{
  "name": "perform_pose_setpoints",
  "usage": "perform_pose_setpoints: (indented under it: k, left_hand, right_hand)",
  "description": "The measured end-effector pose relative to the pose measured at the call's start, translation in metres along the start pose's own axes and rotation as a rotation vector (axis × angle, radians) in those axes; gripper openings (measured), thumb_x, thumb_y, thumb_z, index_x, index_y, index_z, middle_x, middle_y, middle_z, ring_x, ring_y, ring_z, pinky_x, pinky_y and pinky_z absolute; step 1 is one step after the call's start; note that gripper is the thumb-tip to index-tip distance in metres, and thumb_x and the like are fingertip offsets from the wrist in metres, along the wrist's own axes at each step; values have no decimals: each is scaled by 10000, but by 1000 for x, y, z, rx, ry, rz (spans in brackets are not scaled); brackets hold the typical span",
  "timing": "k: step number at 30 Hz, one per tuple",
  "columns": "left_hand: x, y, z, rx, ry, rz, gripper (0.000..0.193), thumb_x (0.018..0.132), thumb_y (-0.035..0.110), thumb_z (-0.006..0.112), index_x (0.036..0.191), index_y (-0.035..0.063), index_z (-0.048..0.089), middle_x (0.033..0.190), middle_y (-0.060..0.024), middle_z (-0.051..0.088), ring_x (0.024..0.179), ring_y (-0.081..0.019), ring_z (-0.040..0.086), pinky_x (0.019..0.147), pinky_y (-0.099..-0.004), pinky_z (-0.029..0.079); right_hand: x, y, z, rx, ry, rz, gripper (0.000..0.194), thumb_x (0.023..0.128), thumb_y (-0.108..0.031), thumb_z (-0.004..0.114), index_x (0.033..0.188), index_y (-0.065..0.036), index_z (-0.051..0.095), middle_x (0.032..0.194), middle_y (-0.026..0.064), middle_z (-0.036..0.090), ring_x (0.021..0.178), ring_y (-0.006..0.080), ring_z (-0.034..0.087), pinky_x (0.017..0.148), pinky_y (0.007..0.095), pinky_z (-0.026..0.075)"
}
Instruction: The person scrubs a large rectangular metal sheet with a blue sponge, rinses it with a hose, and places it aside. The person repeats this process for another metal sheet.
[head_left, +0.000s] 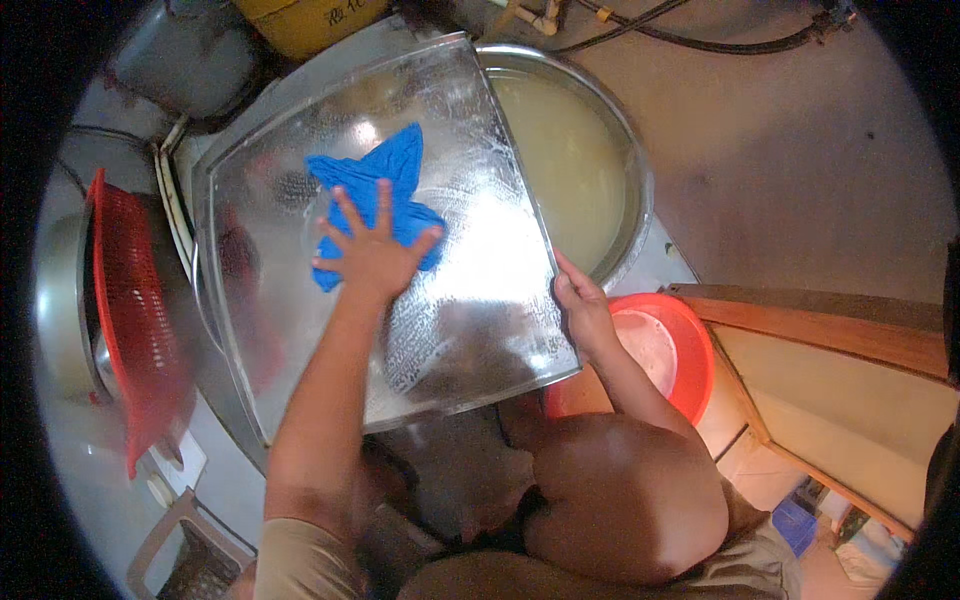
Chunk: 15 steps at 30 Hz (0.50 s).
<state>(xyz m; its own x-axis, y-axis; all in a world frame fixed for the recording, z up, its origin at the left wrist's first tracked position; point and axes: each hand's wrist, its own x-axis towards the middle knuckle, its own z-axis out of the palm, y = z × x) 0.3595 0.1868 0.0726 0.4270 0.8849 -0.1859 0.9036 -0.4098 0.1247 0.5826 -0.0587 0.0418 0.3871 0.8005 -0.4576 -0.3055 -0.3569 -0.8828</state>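
My left hand (369, 255), fingers spread, holds a blue cloth (390, 180) flat against a large rectangular metal tray (480, 330). Wet streaks and soapy-looking droplets cover parts of the tray's shiny surface. With the thumb on its face, my right hand (589, 315) grips the tray's right edge; some of those fingers are hidden behind it. The tray lies tilted over a wide round metal basin (645, 172) of cloudy yellowish liquid and hides much of the basin's left side.
A red plastic tub (701, 360) with whitish, foamy-looking contents stands below my right forearm. On the left are a red perforated basket (135, 300) and a metal vessel (60, 300). A grey container (184, 60), a yellow container (307, 26) and black hoses (720, 46) are at the back. A wooden-framed panel (825, 330) rises at right.
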Motion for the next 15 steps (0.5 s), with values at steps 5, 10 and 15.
perform_pose_setpoints:
  k: [5, 10, 15]
  left_hand:
    - [-79, 109, 23, -105, -11, 221, 852, 874, 598, 617, 1547, 114, 420, 1605, -253, 332, 1488, -473, 292, 1169, -750, 182]
    - [-157, 159, 37, -206, -5, 386, 762, 893, 538, 619, 1515, 122, 474, 1576, -228, 384, 1465, -452, 339, 1164, -738, 211]
    - [-211, 157, 40, -256, -11, 483, 676, 913, 479, 620, 1483, 129, 528, 1547, -204, 436, 1441, -431, 386, 1158, -727, 240]
  right_hand:
    - [1, -7, 8, 288, -89, -73, 519, 1107, -237, 576, 1567, -17, 481, 1473, 69, 598, 1303, 159, 568, 1130, 320, 440]
    - [-2, -10, 15, -6, 48, -115, 441, 1111, -192, 565, 1526, -43, 547, 1418, 102, 644, 1233, 170, 604, 1061, 307, 485]
    - [0, -4, 10, -64, 86, -67, 441, 1100, -194, 584, 1510, -33, 560, 1337, 97, 683, 1164, 158, 621, 1009, 289, 496]
